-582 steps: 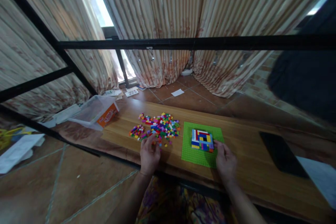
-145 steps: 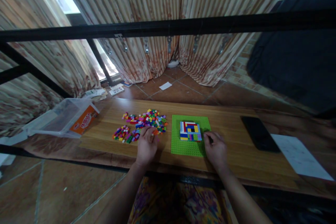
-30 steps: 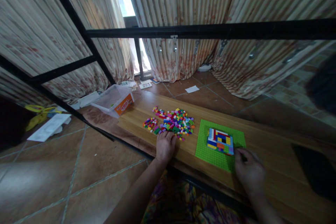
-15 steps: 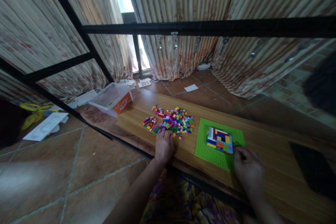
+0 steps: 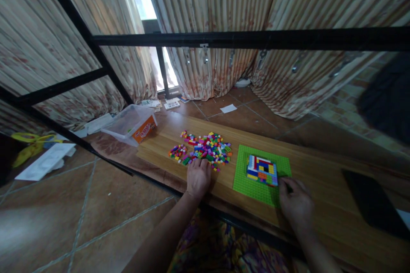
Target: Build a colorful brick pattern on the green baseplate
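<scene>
A green baseplate [image 5: 253, 187] lies on the wooden table [image 5: 314, 170] and carries a small square of coloured bricks [image 5: 262, 169]. Left of it spreads a pile of loose coloured bricks [image 5: 205, 150]. My left hand [image 5: 198, 177] rests palm down at the near edge of that pile, fingers bent onto the bricks; I cannot see whether it holds one. My right hand [image 5: 294, 201] sits at the baseplate's near right corner with fingers curled, fingertips touching the plate's edge beside the brick square.
A clear plastic box with an orange label [image 5: 131, 124] stands at the table's left end. A black flat object [image 5: 368, 200] lies at the right. A black metal frame bar [image 5: 243, 38] crosses the view; curtains hang behind. Papers lie on the tiled floor.
The view has shifted slightly between frames. Both hands stay where they were, the left at the pile, the right at the baseplate's corner.
</scene>
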`<move>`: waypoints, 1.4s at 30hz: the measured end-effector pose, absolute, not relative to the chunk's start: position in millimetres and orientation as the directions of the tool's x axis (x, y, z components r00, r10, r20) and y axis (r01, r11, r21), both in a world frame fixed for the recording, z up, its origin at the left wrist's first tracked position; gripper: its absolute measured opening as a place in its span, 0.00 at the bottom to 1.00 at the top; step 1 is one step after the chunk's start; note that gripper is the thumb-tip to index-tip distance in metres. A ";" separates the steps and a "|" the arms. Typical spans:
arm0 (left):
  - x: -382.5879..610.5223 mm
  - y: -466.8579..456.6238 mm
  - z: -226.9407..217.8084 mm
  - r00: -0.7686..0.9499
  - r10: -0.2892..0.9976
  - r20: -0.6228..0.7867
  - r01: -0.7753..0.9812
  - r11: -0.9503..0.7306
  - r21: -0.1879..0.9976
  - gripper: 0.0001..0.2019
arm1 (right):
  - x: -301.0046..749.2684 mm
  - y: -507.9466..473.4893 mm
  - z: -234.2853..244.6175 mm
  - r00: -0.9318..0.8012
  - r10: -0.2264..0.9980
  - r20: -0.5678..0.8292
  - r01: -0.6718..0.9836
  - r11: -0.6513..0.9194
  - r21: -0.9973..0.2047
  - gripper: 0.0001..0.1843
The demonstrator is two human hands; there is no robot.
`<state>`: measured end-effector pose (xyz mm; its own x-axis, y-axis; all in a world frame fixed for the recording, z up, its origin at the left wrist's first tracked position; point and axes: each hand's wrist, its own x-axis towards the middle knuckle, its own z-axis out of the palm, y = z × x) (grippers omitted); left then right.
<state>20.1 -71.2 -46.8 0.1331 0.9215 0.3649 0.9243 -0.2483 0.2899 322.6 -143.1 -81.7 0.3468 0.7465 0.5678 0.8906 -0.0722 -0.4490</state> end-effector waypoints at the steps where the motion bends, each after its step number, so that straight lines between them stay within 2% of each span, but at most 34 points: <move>1: 21.8 -69.3 -43.7 0.140 0.918 0.372 0.918 -0.261 0.299 0.09 | 322.8 -142.8 -82.2 0.346 0.746 0.569 0.890 -0.069 -0.450 0.17; 5: 32.5 -53.4 -30.2 0.196 0.897 0.396 0.892 -0.331 0.307 0.12 | 322.9 -142.0 -82.9 0.356 0.747 0.562 0.880 -0.065 -0.471 0.16; 9: 43.7 -26.1 -20.2 0.230 0.906 0.354 0.901 -0.336 0.274 0.14 | 321.5 -142.1 -81.4 0.356 0.745 0.564 0.876 -0.055 -0.480 0.16; 14: 50.0 -1.6 -15.3 0.267 0.930 0.254 0.910 -0.330 0.251 0.11 | 320.5 -141.7 -80.6 0.349 0.741 0.573 0.883 -0.056 -0.466 0.16; 20: 47.7 0.5 -14.4 0.251 0.936 0.247 0.915 -0.313 0.256 0.10 | 320.8 -141.4 -79.6 0.354 0.745 0.565 0.874 -0.049 -0.483 0.16; 23: 49.2 -10.7 -12.7 0.229 0.932 0.281 0.881 -0.322 0.348 0.09 | 319.7 -141.4 -77.7 0.355 0.748 0.560 0.873 -0.051 -0.485 0.15; 26: 60.9 -33.8 -12.8 0.209 0.934 0.291 0.747 -0.344 0.569 0.09 | 317.4 -141.1 -75.0 0.366 0.744 0.559 0.864 -0.049 -0.501 0.15; 28: 74.1 -52.5 -15.1 0.237 0.939 0.249 0.606 -0.343 0.717 0.09 | 315.9 -140.5 -73.5 0.375 0.747 0.549 0.857 -0.054 -0.512 0.15; 30: 89.3 -69.2 -18.5 0.276 0.944 0.182 0.506 -0.304 0.807 0.09 | 314.9 -139.8 -72.5 0.383 0.755 0.532 0.850 -0.063 -0.522 0.14; 34: 116.4 -86.8 -23.3 0.317 0.937 0.148 0.439 -0.283 0.852 0.08 | 313.2 -139.2 -70.1 0.399 0.758 0.517 0.838 -0.073 -0.541 0.14; 42: 145.5 -95.5 -22.0 0.401 0.908 0.119 0.476 -0.318 0.820 0.09 | 309.1 -139.6 -61.3 0.405 0.764 0.503 0.827 -0.071 -0.558 0.14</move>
<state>145.5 -95.5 -22.0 0.4011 0.9082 0.1191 0.4757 -0.3176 0.8203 309.1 -139.6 -61.3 0.4052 0.7636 0.5028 0.8268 -0.0714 -0.5579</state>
